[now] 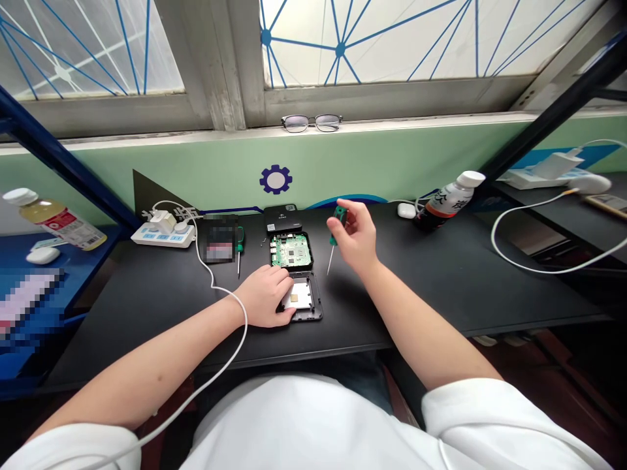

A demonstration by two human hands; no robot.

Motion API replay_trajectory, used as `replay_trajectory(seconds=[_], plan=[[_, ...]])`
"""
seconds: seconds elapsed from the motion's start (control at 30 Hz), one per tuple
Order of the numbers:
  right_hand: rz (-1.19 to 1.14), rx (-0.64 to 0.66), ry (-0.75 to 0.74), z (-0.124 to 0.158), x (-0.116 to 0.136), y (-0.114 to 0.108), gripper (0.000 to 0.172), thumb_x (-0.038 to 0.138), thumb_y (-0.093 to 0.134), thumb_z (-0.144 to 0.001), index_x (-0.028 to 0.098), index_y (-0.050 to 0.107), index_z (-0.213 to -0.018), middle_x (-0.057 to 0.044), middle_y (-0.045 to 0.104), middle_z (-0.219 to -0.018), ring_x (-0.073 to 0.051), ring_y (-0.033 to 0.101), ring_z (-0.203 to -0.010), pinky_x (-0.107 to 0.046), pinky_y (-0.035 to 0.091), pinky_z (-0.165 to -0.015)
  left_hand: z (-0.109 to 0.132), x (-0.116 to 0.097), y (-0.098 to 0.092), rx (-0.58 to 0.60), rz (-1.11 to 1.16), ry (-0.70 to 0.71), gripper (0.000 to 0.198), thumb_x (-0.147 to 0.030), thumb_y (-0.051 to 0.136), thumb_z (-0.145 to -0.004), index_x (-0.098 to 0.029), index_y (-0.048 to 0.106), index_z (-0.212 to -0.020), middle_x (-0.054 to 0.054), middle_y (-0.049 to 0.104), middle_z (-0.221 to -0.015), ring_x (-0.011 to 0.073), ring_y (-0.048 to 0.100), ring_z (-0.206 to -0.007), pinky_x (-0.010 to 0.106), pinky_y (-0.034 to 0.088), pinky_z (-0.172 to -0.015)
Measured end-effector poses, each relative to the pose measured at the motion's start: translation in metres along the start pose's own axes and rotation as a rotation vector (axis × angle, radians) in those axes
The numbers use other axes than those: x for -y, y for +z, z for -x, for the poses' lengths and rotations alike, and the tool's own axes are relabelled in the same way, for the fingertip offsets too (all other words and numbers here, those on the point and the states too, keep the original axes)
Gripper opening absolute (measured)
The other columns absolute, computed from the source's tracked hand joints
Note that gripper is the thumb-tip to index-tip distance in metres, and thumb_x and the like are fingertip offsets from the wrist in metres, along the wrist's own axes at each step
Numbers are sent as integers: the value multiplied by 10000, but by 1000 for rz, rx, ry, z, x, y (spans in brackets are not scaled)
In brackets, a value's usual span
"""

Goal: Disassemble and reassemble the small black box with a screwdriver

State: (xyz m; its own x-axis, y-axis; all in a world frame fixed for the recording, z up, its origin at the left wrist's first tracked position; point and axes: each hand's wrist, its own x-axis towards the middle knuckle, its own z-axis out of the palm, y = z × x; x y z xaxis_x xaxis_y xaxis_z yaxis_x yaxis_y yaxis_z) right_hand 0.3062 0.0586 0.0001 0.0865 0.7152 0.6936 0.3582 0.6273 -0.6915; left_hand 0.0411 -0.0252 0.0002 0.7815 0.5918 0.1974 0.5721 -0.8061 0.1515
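Green shows between your right thumb and forefinger, which close on the handle of a screwdriver (338,225); the other fingers of your right hand (359,239) curl loosely behind. Its thin shaft points down towards seven o'clock, just right of the opened device; whether the tip touches the desk (421,281), you cannot tell from here. Your right wrist is raised, and the bare forearm runs back towards four o'clock to a white sleeve (465,408).

Your left hand (263,297) lies low, palm down, over the left part of a black tray (317,307). Its thumb is at the near edge, spread away from the fingers above; whether they grip or merely press, you cannot tell. That forearm leaves towards eight o'clock, with a white cable (212,279) crossing by the wrist.

Your tray, with a pale plate (304,295) inside, sits at three o'clock from the left hand. A green circuit board (290,250) in a black frame is at one o'clock, and a black box (283,220) stands just beyond it. A second screwdriver (240,240) lies at eleven, a power strip (163,235) at ten.

From your right hand, a dark bottle (445,203) leans between two and three o'clock, and glasses (311,123) rest on the sill at eleven.
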Motion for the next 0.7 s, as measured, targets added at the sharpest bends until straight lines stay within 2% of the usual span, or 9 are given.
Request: replay_trajectory(seconds=[0.03, 0.13, 0.2, 0.3, 0.4, 0.47, 0.57, 0.7], plan=[[95, 7, 101, -7, -14, -4, 432, 522, 683, -978, 269, 667, -1328, -82, 660, -1140, -225, 644, -899, -414, 606, -817, 1, 1, -1, -28, 51, 7, 271, -415, 657, -871, -175, 658, -997, 108, 675, -940, 280, 631, -868, 436, 508, -823], [434, 159, 369, -21, -52, -13, 473, 458, 728, -895, 226, 713, -1306, -109, 667, -1206, -240, 662, -928, -480, 606, -969, 5, 4, -8, -145, 288, -48, 239, -343, 652, -846, -196, 637, -1034, 79, 663, -950, 252, 629, -876, 402, 526, -828], [500, 183, 427, -24, -69, -14, 427, 385, 774, -828, 211, 753, -1218, -118, 661, -1184, -274, 677, -989, -510, 592, -1019, 7, 8, -12, -214, 463, -130, 221, -294, 608, -864, -203, 630, -1064, 70, 655, -982, 236, 625, -891, 382, 539, -828], [537, 203, 451, -24, -83, -7, 354, 359, 765, -820, 208, 761, -1141, -124, 665, -1176, -313, 685, -1080, -525, 578, -1051, 8, 16, -16, -367, 660, -237, 210, -365, 533, -931, -212, 630, -1036, 89, 658, -1054, 256, 632, -951, 421, 559, -896], [557, 212, 449, -22, -87, 2, 332, 363, 717, -864, 196, 744, -1150, -142, 684, -1209, -322, 686, -1115, -522, 569, -1065, 7, 20, -19, -523, 894, -359, 336, -506, 568, -954, -214, 686, -1071, 138, 676, -1301, 344, 637, -1239, 500, 539, -1080], [564, 216, 443, -22, -87, 5, 318, 363, 683, -889, 190, 734, -1151, -146, 702, -1199, -321, 687, -1117, -520, 567, -1064, 4, 20, -22, -579, 1138, -434, 443, -572, 595, -941, -211, 728, -1160, 142, 702, -1365, 385, 640, -1322, 542, 536, -1123], [569, 222, 417, -22, -85, 5, 325, 380, 620, -932, 174, 713, -1166, -160, 716, -1170, -329, 686, -1098, -540, 570, -1045, 0, 18, -32, -627, 1444, -491, 570, -623, 556, -933, -170, 764, -1210, 166, 757, -1338, 403, 723, -1240, 581, 573, -1098], [566, 238, 308, -27, -69, 7, 375, 390, 585, -961, 122, 690, -1201, -256, 676, -1272, -410, 638, -1178, -642, 528, -1052, -7, 17, -46, -678, 1610, -554, 601, -621, 545, -935, -137, 757, -1222, 192, 776, -1321, 402, 763, -1195, 601, 588, -1101]])
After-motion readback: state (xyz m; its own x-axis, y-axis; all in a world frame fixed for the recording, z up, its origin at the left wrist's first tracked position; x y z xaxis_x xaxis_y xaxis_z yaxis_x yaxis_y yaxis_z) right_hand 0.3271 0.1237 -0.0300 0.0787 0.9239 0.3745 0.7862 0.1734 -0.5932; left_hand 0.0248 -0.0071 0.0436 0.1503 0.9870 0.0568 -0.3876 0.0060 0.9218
